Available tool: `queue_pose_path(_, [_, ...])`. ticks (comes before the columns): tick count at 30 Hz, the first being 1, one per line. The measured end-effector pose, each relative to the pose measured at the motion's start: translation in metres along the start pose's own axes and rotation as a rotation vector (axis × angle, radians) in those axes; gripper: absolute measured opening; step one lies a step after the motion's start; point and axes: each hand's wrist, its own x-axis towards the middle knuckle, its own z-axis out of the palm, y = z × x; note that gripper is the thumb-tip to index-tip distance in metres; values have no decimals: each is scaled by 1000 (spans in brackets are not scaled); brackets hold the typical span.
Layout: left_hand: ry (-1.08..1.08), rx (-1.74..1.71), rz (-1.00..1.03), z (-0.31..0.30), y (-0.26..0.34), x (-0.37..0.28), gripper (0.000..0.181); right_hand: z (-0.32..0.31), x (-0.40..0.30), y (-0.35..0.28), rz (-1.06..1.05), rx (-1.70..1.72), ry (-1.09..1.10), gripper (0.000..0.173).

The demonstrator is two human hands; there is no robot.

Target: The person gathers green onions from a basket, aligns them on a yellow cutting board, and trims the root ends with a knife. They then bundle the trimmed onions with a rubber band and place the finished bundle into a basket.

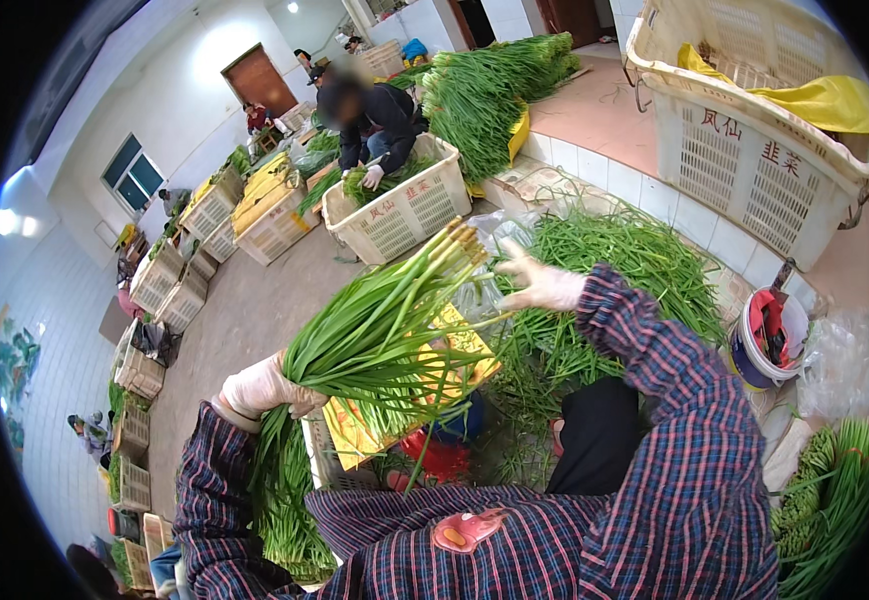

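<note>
My left hand (266, 386), in a pale glove, grips a thick bunch of garlic chives (374, 322) around its leaves. The pale cut stem ends point up and away from me, and the leaf tips hang down past my wrist. My right hand (543, 281), also gloved, is held to the right of the stem ends with its fingers spread and nothing in it. Under the bunch lies a yellow printed board or sheet (352, 442) with more stems on it. Beyond and below my right hand spreads a loose heap of green leaves (599, 255).
At my lower left, a white crate (322, 450) stands beside bundled chives (292, 517). A bucket (749, 337) and tied bundles (847, 465) are at right. A large crate (742, 135) stands on a tiled step (629, 180). Ahead, a co-worker (374, 112) bends over another crate (397, 217).
</note>
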Motion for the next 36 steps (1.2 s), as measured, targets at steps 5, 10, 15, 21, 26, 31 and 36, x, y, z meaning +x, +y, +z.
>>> queue_pose_path(5, [-28,106,6,-8,-3,10,25,57,23,-29,26,518,-78,42])
queue_pose_path(10, [31,57,14,-22,-4,-4,28,-43,30,48,175,109,319,47])
queue_pose_path(15, [85,21,49,-13,-3,-2,33,-14,-7,-4,603,-977,124,107])
queue_pose_path(21, [52,-4,91,-8,-5,10,32,83,14,23,67,766,-73,117])
queue_pose_path(26, [89,91,95,-4,-6,22,31,121,29,23,-175,1100,304,111])
queue_pose_path(31, [61,146,104,6,-4,24,27,133,42,22,-325,1261,431,89])
queue_pose_path(36, [126,96,82,2,-11,19,27,82,10,11,-71,1337,538,50])
